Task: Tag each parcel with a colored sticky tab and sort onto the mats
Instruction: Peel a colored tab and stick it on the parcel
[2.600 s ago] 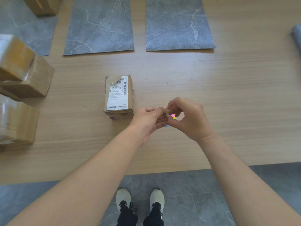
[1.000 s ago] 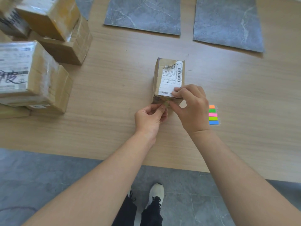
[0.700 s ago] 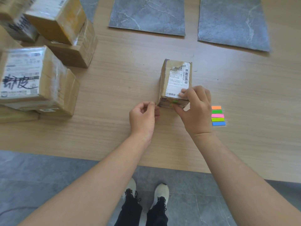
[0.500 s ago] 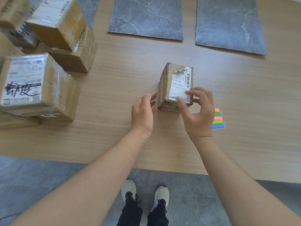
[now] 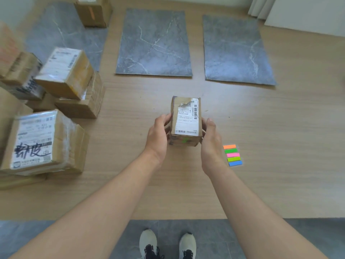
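- Parcel (image 5: 186, 120), a green tab (image 5: 185, 140) on its near face, sits between the hands: left hand (image 5: 158, 135) and right hand (image 5: 211, 141) grip its sides.
- Tagging looks done; sorting is next, probably a carry forward to a mat (image 5: 153, 43) beyond the hands.
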`<state>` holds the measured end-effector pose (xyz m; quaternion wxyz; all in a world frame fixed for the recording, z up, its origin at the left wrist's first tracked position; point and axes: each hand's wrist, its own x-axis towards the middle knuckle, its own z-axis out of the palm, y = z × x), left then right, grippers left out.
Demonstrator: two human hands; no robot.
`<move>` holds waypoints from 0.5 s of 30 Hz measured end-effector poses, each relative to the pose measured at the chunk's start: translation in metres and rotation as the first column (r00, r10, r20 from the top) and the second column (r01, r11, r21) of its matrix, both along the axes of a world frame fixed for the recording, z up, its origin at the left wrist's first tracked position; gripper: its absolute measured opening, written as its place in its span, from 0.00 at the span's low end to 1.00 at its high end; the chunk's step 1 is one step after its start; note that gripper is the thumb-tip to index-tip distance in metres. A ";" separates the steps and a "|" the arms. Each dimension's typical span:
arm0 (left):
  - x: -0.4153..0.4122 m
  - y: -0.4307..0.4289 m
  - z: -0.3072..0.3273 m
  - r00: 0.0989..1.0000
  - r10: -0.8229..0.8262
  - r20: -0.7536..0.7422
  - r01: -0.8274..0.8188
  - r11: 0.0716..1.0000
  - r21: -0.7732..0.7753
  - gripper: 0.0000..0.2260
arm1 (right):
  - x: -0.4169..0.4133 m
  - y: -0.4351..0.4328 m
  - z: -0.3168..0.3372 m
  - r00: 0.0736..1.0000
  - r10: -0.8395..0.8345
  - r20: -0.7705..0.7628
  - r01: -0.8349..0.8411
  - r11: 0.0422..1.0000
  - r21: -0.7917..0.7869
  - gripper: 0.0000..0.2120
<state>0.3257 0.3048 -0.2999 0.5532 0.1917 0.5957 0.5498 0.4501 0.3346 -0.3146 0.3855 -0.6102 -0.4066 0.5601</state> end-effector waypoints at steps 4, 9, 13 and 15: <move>-0.015 0.019 0.031 0.999 -0.007 -0.033 0.007 1.000 0.019 0.17 | -0.015 0.021 0.024 0.999 -0.019 -0.033 0.021 0.999 0.037 0.22; -0.031 0.057 0.062 0.997 -0.029 -0.070 0.034 0.997 0.063 0.16 | -0.032 0.063 0.049 0.997 -0.011 -0.083 0.018 0.996 0.086 0.21; -0.040 0.097 0.071 0.997 -0.007 -0.073 0.012 0.997 0.074 0.16 | -0.043 0.112 0.056 0.994 0.024 -0.103 -0.015 0.996 0.091 0.21; -0.044 0.123 0.072 0.997 -0.008 -0.076 0.014 0.997 0.075 0.16 | -0.048 0.140 0.055 0.993 0.053 -0.105 -0.045 0.996 0.078 0.20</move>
